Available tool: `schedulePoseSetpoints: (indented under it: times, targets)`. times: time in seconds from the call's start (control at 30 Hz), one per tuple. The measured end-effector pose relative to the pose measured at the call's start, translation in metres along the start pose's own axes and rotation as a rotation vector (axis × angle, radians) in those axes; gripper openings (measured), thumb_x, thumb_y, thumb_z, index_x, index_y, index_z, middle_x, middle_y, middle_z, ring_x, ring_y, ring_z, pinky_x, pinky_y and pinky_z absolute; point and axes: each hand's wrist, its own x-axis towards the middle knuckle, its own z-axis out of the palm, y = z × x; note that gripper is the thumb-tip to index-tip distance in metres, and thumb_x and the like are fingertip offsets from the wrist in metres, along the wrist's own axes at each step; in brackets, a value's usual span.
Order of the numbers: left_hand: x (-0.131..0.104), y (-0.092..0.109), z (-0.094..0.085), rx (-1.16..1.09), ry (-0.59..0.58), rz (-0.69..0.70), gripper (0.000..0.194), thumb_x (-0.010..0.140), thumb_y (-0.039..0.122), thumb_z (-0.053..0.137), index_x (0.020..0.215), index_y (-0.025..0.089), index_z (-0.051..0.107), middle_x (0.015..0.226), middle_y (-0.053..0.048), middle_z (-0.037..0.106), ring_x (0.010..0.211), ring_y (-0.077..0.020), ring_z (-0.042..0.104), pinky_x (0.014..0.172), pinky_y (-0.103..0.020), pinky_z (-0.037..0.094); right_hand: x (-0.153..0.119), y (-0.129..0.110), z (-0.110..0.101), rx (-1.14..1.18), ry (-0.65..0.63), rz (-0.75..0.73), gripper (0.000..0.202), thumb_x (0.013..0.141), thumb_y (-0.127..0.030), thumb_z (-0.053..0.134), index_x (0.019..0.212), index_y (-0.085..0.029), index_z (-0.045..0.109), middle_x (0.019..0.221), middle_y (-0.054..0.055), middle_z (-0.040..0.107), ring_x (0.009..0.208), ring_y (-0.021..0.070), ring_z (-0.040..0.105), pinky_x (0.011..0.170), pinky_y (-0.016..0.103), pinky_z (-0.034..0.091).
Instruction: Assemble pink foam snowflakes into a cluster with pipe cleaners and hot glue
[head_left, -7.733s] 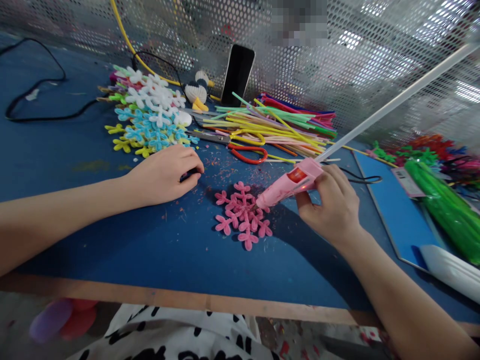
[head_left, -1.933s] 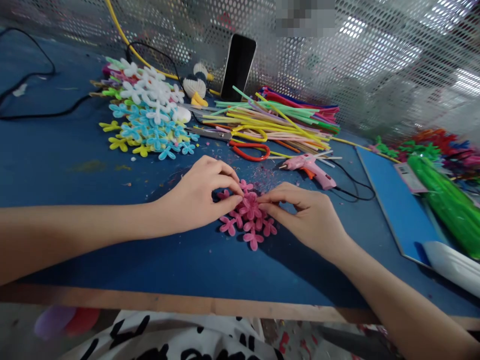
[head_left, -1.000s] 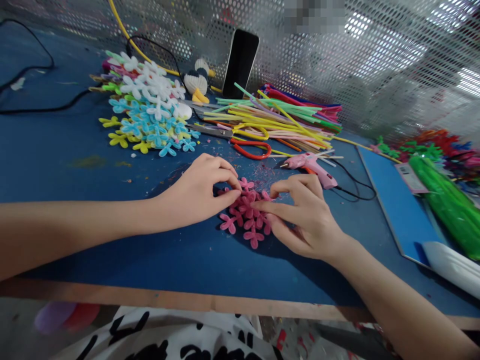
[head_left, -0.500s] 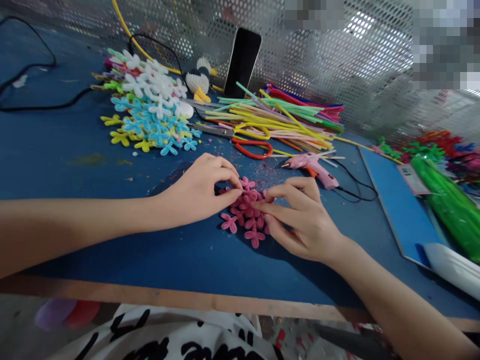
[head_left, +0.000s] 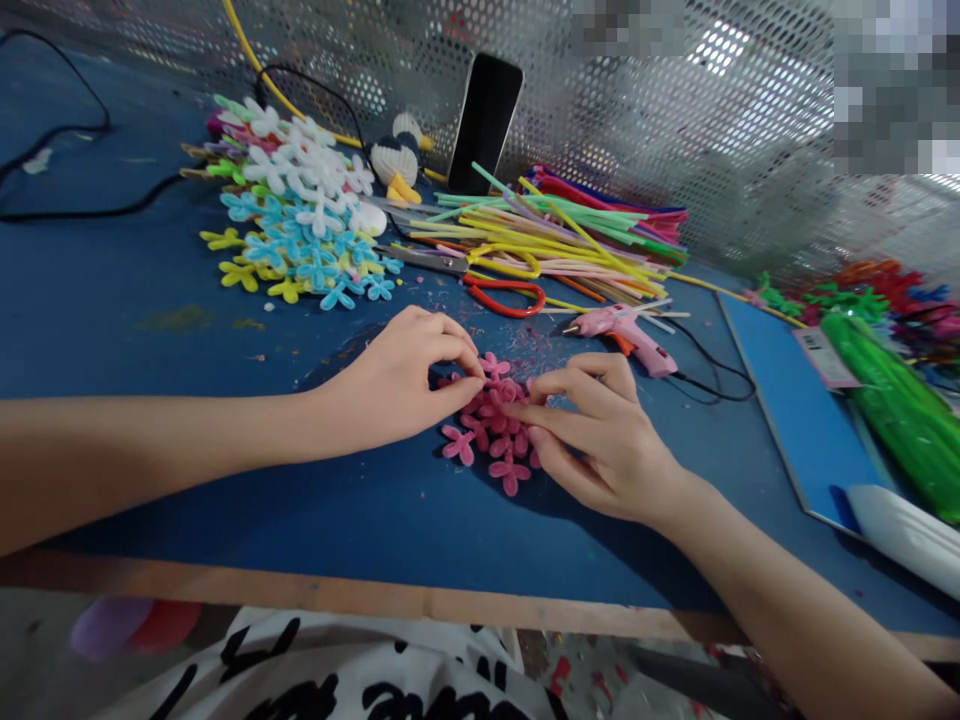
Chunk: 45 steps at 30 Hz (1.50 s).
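Note:
A small heap of pink fuzzy flowers [head_left: 510, 472] lies on the blue table between my hands. My left hand [head_left: 416, 375] is at the heap's upper left, thumb and index fingertips pinched together on a pink flower. From the right, my right hand [head_left: 607, 435] reaches over the heap; its index finger touches the flowers in the middle and its thumb rests at their right edge, the fingers apart. Just beyond that hand lies a pink glue gun [head_left: 634, 338]. Scissors [head_left: 450, 264] with yellow and red handles lie behind the heap.
White, blue and yellow fuzzy flowers [head_left: 315, 240] are piled at the back left. Colourful pipe cleaners [head_left: 577, 240] and a leaning phone [head_left: 486, 120] stand behind. At right are a blue board [head_left: 802, 410] and a green bundle [head_left: 892, 410].

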Motion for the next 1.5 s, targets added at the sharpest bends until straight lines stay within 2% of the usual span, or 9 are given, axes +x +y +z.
schedulePoseSetpoints:
  times: [0.1, 0.23, 0.37, 0.53, 0.63, 0.87, 1.07, 1.2, 1.5]
  targets:
    - [0.0, 0.0, 0.0, -0.004, 0.002, 0.002, 0.013, 0.09, 0.029, 0.064, 0.083, 0.021, 0.072, 0.099, -0.004, 0.073, 0.103, -0.0212, 0.064, 0.1, -0.039, 0.044, 0.0, 0.0, -0.001, -0.011, 0.023, 0.009, 0.027, 0.087, -0.011, 0.061, 0.108, -0.021, 0.075, 0.099, 0.008, 0.069, 0.098, 0.0258, 0.05, 0.087, 0.045, 0.044]
    - [0.0, 0.0, -0.001, 0.003, -0.001, 0.001, 0.014, 0.091, 0.03, 0.064, 0.084, 0.021, 0.073, 0.099, -0.004, 0.073, 0.103, -0.0216, 0.064, 0.1, -0.039, 0.044, 0.001, 0.0, 0.0, 0.006, -0.015, 0.017, 0.027, 0.087, -0.011, 0.061, 0.106, -0.023, 0.077, 0.1, 0.009, 0.069, 0.1, 0.0265, 0.05, 0.087, 0.046, 0.044]
    - [0.0, 0.003, -0.002, 0.031, -0.02, 0.03, 0.016, 0.093, 0.027, 0.061, 0.094, 0.024, 0.076, 0.107, -0.004, 0.072, 0.108, -0.0222, 0.06, 0.103, -0.04, 0.043, 0.002, 0.001, -0.001, 0.022, 0.014, 0.017, 0.029, 0.087, -0.012, 0.06, 0.106, -0.024, 0.077, 0.1, 0.008, 0.068, 0.099, 0.0265, 0.051, 0.088, 0.046, 0.045]
    - [-0.006, 0.012, -0.003, 0.115, -0.03, 0.191, 0.023, 0.091, 0.018, 0.058, 0.098, 0.026, 0.078, 0.119, -0.003, 0.073, 0.117, -0.026, 0.055, 0.104, -0.043, 0.044, 0.003, 0.002, -0.008, 0.005, 0.144, 0.048, 0.026, 0.086, -0.01, 0.058, 0.096, -0.024, 0.078, 0.089, 0.007, 0.066, 0.088, 0.0243, 0.052, 0.083, 0.046, 0.044]
    - [-0.01, 0.015, -0.002, 0.164, -0.024, 0.288, 0.026, 0.089, 0.015, 0.057, 0.102, 0.023, 0.078, 0.117, -0.004, 0.075, 0.121, -0.0293, 0.054, 0.102, -0.046, 0.046, 0.003, 0.004, -0.008, 0.018, 0.132, 0.015, 0.023, 0.085, -0.01, 0.059, 0.09, -0.023, 0.077, 0.09, 0.007, 0.068, 0.088, 0.0246, 0.051, 0.083, 0.046, 0.044]
    - [-0.014, 0.012, -0.001, 0.238, -0.038, 0.363, 0.028, 0.09, 0.017, 0.055, 0.106, 0.023, 0.077, 0.11, -0.004, 0.077, 0.124, -0.0307, 0.055, 0.1, -0.048, 0.046, 0.0, 0.008, -0.002, 0.025, 0.081, 0.012, 0.021, 0.084, -0.011, 0.06, 0.089, -0.022, 0.077, 0.093, 0.009, 0.071, 0.093, 0.0262, 0.051, 0.083, 0.048, 0.045]
    - [-0.015, 0.013, -0.001, 0.271, -0.08, 0.336, 0.028, 0.09, 0.019, 0.055, 0.106, 0.025, 0.077, 0.11, -0.004, 0.076, 0.126, -0.0313, 0.055, 0.1, -0.048, 0.046, 0.0, 0.007, -0.001, 0.015, 0.068, 0.024, 0.022, 0.084, -0.012, 0.06, 0.091, -0.024, 0.078, 0.093, 0.009, 0.071, 0.096, 0.0267, 0.052, 0.084, 0.047, 0.045]
    - [-0.014, 0.014, 0.0, 0.263, -0.062, 0.35, 0.026, 0.09, 0.018, 0.056, 0.104, 0.024, 0.077, 0.109, -0.004, 0.077, 0.124, -0.0315, 0.056, 0.1, -0.048, 0.046, -0.001, 0.008, 0.0, 0.015, 0.059, 0.036, 0.022, 0.084, -0.012, 0.06, 0.091, -0.024, 0.078, 0.094, 0.008, 0.071, 0.096, 0.0261, 0.053, 0.084, 0.047, 0.045]
    - [-0.012, 0.016, -0.003, 0.216, -0.095, 0.346, 0.026, 0.086, 0.018, 0.058, 0.1, 0.026, 0.079, 0.107, -0.006, 0.075, 0.124, -0.0334, 0.056, 0.099, -0.051, 0.049, -0.001, 0.01, -0.006, 0.056, 0.041, -0.021, 0.028, 0.085, -0.012, 0.059, 0.101, -0.026, 0.077, 0.103, 0.006, 0.074, 0.101, 0.0268, 0.052, 0.087, 0.048, 0.046]
